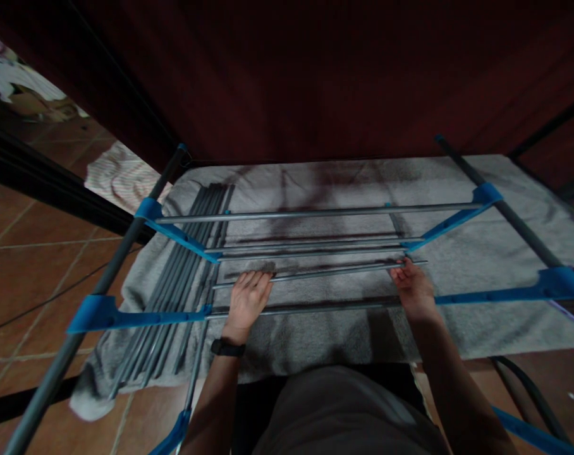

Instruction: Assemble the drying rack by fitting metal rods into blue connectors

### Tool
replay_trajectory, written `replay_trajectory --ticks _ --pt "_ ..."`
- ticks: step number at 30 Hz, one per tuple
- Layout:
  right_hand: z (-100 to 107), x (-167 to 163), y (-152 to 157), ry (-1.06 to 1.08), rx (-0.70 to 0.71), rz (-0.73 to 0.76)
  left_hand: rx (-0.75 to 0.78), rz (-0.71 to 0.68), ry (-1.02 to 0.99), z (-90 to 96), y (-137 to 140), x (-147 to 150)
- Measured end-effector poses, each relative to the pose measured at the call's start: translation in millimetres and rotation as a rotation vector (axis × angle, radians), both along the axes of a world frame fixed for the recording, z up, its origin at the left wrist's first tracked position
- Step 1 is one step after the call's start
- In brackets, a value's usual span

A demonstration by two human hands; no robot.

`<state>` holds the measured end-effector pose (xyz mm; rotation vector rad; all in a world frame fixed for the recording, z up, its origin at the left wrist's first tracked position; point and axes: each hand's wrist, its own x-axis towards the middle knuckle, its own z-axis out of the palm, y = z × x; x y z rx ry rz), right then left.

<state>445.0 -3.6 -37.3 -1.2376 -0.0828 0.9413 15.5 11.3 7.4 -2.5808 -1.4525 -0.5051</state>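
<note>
A thin grey metal tube [334, 272] lies across the middle, slightly slanted, with both ends free of the blue brackets. My left hand [250, 295], wearing a black wristband [227, 347], curls over it near its left end. My right hand [413, 283] pinches the same tube close to its right end. Around them stands a rack frame of grey tubes and blue plastic brackets: a left front bracket [140, 318] and right front bracket [500, 294], a left back bracket [173, 232] and right back bracket [457, 218]. Several crossbars, including a rear crossbar [315, 213], span between the brackets.
A bundle of loose grey tubes [173, 284] lies at the left on a grey blanket [315, 338]. Dark red cloth [339, 82] hangs behind. A phone-like object [570, 311] lies at the far right. Tiled floor [31, 291] and a striped cloth [121, 177] are left.
</note>
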Motion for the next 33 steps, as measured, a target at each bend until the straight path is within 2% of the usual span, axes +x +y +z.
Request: replay_trajectory --ticks 5,10,13,22,28,33 --pt "0 -2 1 0.002 -0.053 0.024 -0.146 0.035 0.023 0.1 3 3" --pt "-7 -1 -3 -0.079 -0.005 0.134 -0.272 0.057 0.014 -1.9 8 7" --pt "-10 1 -5 -0.073 0.001 0.157 -0.275 0.065 0.021 -2.9 8 8" --pt "-9 1 1 -0.069 -0.078 0.096 -0.299 0.114 0.035 -4.0 5 12" --pt "-10 1 2 -0.107 -0.098 0.135 -0.260 0.046 0.149 -0.8 4 17" --pt "-7 -1 2 -0.110 -0.086 0.142 -0.267 0.048 0.175 -0.3 5 19"
